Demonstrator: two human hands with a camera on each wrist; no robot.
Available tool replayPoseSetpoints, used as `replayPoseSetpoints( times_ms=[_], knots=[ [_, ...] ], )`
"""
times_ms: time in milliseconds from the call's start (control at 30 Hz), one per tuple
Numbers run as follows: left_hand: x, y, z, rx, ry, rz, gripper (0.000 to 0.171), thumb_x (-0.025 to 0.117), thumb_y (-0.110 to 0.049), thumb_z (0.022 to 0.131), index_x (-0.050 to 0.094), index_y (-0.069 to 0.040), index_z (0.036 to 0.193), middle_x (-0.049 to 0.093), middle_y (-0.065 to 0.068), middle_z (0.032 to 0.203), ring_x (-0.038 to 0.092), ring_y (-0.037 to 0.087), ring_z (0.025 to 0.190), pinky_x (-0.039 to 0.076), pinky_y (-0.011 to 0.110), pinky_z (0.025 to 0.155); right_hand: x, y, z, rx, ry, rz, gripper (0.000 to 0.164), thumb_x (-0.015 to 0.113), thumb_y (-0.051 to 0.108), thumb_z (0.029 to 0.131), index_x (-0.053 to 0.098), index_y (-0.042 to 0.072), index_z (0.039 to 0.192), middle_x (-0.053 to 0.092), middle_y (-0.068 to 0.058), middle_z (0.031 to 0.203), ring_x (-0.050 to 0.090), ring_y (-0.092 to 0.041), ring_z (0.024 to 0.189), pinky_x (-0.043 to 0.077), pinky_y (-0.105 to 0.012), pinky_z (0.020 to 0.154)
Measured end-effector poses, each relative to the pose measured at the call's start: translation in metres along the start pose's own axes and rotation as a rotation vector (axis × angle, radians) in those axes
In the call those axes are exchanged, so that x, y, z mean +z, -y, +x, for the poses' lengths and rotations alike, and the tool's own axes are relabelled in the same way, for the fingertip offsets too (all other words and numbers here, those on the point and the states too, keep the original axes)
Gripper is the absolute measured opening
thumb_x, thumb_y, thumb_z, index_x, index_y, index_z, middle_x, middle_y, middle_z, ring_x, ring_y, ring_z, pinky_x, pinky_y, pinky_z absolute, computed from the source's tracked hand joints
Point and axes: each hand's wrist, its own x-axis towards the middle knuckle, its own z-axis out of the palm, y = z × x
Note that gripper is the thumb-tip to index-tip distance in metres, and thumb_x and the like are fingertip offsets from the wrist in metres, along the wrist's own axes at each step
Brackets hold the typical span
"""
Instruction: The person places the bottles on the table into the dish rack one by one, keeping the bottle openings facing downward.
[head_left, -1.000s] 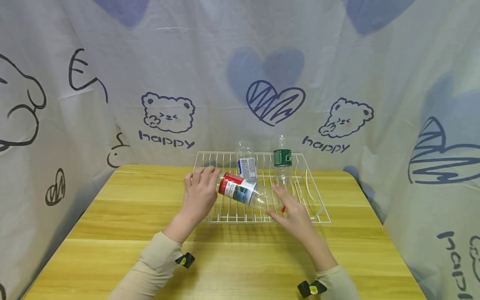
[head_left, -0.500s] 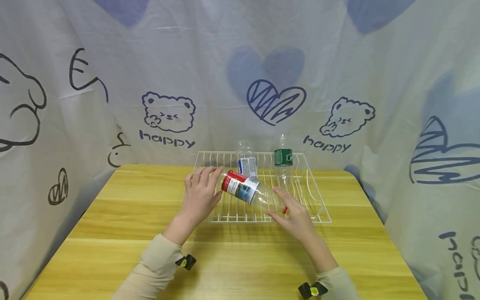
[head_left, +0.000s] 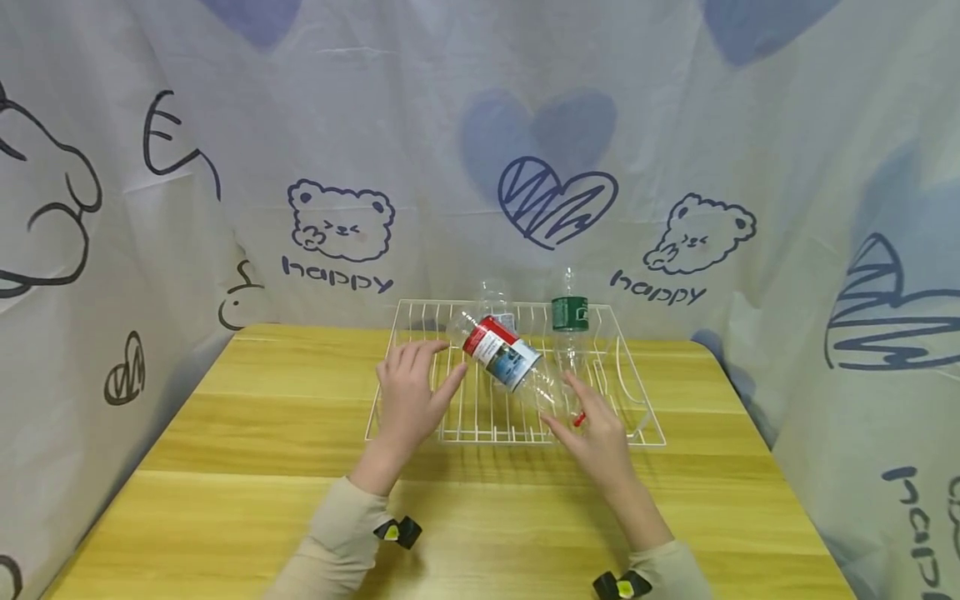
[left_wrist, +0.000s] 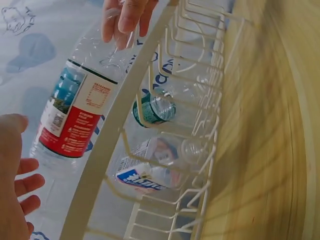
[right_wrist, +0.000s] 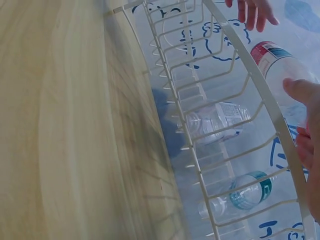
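A clear plastic bottle [head_left: 502, 354] with a red, white and blue label is tilted above the wire rack [head_left: 480, 433], its red cap end low on the right. My right hand [head_left: 600, 433] grips it near the cap, thumb and fingers around the neck end. My left hand [head_left: 412, 387] stands beside the bottle's base with fingers spread and holds nothing; the left wrist view shows a gap between its fingers [left_wrist: 30, 185] and the bottle. Inside the rack stand a green-labelled bottle [head_left: 570, 315] and a bottle with a white and blue label [left_wrist: 150, 167], partly hidden in the head view.
The white rack sits at the back of a wooden table [head_left: 480, 517], its front rim [left_wrist: 120, 125] just below the held bottle in the left wrist view. A printed curtain [head_left: 435, 125] hangs behind and on both sides.
My left hand has let go of the bottle's base and drawn back slightly, its fingers spreading. The bottle's base end has swung up and to the right, while the right hand keeps its grip.
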Motion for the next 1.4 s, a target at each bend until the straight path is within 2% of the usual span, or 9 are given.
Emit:
replayPoseSetpoints(
  times_ms=[200, 333, 433, 567, 767, 900, 1033, 1267, 1400],
  knots=[
    [0.009, -0.006, 0.004, -0.26, 0.045, -0.046, 0.047, 0.057, -0.05, 0.093, 0.065, -0.009, 0.114, 0.066, 0.011, 0.115, 0.053, 0.031, 0.114, 0.033, 0.053, 0.098, 0.003, 0.003, -0.004, -0.04, -0.067, 0.011, 0.072, 0.083, 0.017, 0.067, 0.055, -0.005, 0.13, 0.066, -0.022, 0.121, 0.066, -0.037, 0.104, 0.053, -0.035, 0.092],
    [0.012, -0.01, 0.01, -0.404, 0.081, -0.091, 0.058, 0.049, -0.061, 0.093, 0.064, -0.01, 0.117, 0.064, 0.011, 0.119, 0.049, 0.031, 0.117, 0.028, 0.056, 0.105, 0.005, 0.007, -0.006, -0.064, -0.102, 0.0, 0.064, 0.074, 0.035, 0.082, 0.056, -0.005, 0.129, 0.065, -0.022, 0.122, 0.066, -0.038, 0.104, 0.054, -0.038, 0.088],
    [0.014, -0.012, 0.014, -0.465, 0.091, -0.111, 0.064, 0.045, -0.066, 0.092, 0.064, -0.011, 0.117, 0.063, 0.01, 0.118, 0.048, 0.03, 0.114, 0.027, 0.056, 0.104, 0.006, 0.01, -0.007, -0.084, -0.129, -0.014, 0.064, 0.062, 0.047, 0.09, 0.058, -0.005, 0.128, 0.065, -0.021, 0.123, 0.066, -0.037, 0.105, 0.055, -0.038, 0.086],
    [0.015, -0.015, 0.02, -0.508, 0.09, -0.114, 0.065, 0.044, -0.068, 0.091, 0.066, -0.012, 0.113, 0.063, 0.009, 0.114, 0.049, 0.028, 0.109, 0.029, 0.055, 0.101, 0.008, 0.013, -0.008, -0.105, -0.156, -0.021, 0.063, 0.06, 0.048, 0.092, 0.059, -0.004, 0.127, 0.065, -0.021, 0.123, 0.065, -0.038, 0.106, 0.055, -0.035, 0.088],
    [0.014, -0.019, 0.028, -0.545, 0.074, -0.11, 0.065, 0.045, -0.068, 0.09, 0.067, -0.01, 0.105, 0.064, 0.012, 0.111, 0.051, 0.03, 0.108, 0.032, 0.054, 0.096, 0.009, 0.014, -0.007, -0.126, -0.166, -0.027, 0.06, 0.063, 0.043, 0.092, 0.058, -0.004, 0.128, 0.064, -0.022, 0.124, 0.063, -0.04, 0.11, 0.04, -0.025, 0.109],
    [0.012, -0.019, 0.032, -0.554, 0.052, -0.108, 0.063, 0.048, -0.067, 0.088, 0.068, -0.008, 0.102, 0.065, 0.011, 0.109, 0.053, 0.031, 0.107, 0.034, 0.055, 0.096, 0.008, 0.015, -0.006, -0.133, -0.15, -0.021, 0.061, 0.072, 0.034, 0.084, 0.057, -0.005, 0.129, 0.063, -0.023, 0.125, 0.062, -0.04, 0.112, 0.034, -0.022, 0.113],
    [0.01, -0.018, 0.035, -0.559, 0.035, -0.121, 0.061, 0.053, -0.065, 0.087, 0.068, -0.007, 0.099, 0.066, 0.011, 0.105, 0.056, 0.031, 0.105, 0.036, 0.054, 0.097, 0.009, 0.016, -0.005, -0.14, -0.134, -0.022, 0.064, 0.075, 0.026, 0.077, 0.055, -0.005, 0.13, 0.062, -0.024, 0.126, 0.061, -0.041, 0.112, 0.032, -0.023, 0.114],
    [0.002, -0.02, 0.041, -0.573, 0.016, -0.203, 0.06, 0.055, -0.063, 0.086, 0.066, -0.005, 0.098, 0.065, 0.013, 0.105, 0.054, 0.03, 0.102, 0.038, 0.053, 0.094, 0.011, 0.017, -0.004, -0.163, -0.131, -0.026, 0.056, 0.063, 0.035, 0.092, 0.055, -0.006, 0.13, 0.061, -0.024, 0.126, 0.06, -0.04, 0.113, 0.032, -0.023, 0.114],
    [-0.005, -0.022, 0.046, -0.569, 0.003, -0.233, 0.06, 0.054, -0.061, 0.086, 0.063, -0.004, 0.099, 0.062, 0.014, 0.106, 0.053, 0.03, 0.101, 0.036, 0.054, 0.094, 0.012, 0.019, -0.001, -0.181, -0.134, -0.03, 0.056, 0.059, 0.038, 0.095, 0.055, -0.006, 0.13, 0.061, -0.023, 0.128, 0.061, -0.041, 0.113, 0.035, -0.027, 0.114]
  ],
)
